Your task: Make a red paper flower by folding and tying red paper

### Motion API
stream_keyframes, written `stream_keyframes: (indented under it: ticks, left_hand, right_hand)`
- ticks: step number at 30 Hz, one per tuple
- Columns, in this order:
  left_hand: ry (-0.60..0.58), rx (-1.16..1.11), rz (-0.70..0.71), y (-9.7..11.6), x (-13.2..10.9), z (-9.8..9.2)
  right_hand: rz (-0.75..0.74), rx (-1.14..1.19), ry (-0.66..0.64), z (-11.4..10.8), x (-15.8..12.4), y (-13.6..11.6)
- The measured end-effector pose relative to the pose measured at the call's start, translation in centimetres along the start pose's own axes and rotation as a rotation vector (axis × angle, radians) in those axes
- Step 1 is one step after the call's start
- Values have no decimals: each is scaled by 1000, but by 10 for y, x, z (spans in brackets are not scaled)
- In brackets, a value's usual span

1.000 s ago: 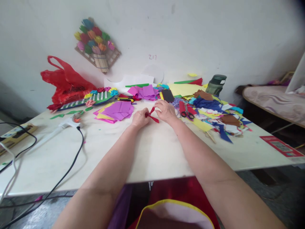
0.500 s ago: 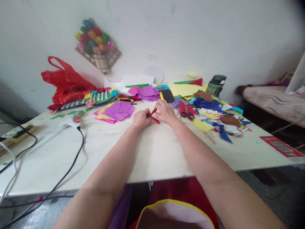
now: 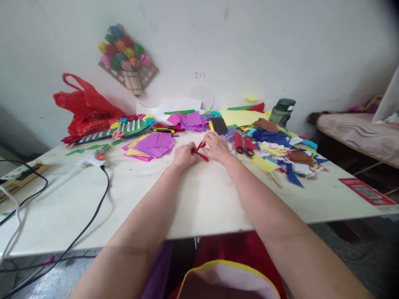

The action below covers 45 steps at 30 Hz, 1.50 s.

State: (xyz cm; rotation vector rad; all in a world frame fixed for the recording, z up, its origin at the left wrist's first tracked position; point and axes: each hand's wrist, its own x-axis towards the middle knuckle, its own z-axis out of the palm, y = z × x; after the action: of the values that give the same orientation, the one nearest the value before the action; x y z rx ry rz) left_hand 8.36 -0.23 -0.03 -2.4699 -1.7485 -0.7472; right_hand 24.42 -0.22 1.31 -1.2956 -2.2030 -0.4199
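Both my hands meet above the middle of the white table. My left hand (image 3: 184, 155) is closed round the gathered end of a red piece of crepe paper (image 3: 203, 156). Two ends of the red paper spread out toward the right. The fingers of my right hand (image 3: 216, 146) pinch the upper end. Left of my hands lies a stack of purple, pink and yellow paper sheets (image 3: 156, 145). A pair of scissors (image 3: 244, 145) rests on red paper to the right of my right hand.
Coloured paper scraps (image 3: 296, 153) cover the right side. A dark green bottle (image 3: 282, 111) stands behind them. At the left are a red plastic bag (image 3: 89, 108), a glue gun (image 3: 95, 158) with a black cord, and a power strip (image 3: 25, 178). A utility knife (image 3: 163, 131) lies behind the stack.
Almost nothing differs. My right hand has shifted very slightly, still pinching the red paper, and my left hand keeps its hold.
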Motion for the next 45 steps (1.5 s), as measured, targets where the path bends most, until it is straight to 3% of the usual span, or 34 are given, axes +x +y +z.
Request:
stream_keyframes:
  ticks: [10,20,26,45]
  left_hand:
    - [5,13,-1,2,0,0]
    - [8,-6,6,2,0,1]
    - [13,-33,20,-2,0,3]
    - [10,-212,-29,-7,4,3]
  right_hand:
    - [-21,-48,-21,-5,0,-4]
    - [-27,-49,-139,-3,2,-6]
    - [54,-59,-209,-1,2,-5]
    - [95,71,-218,-2,2,-5]
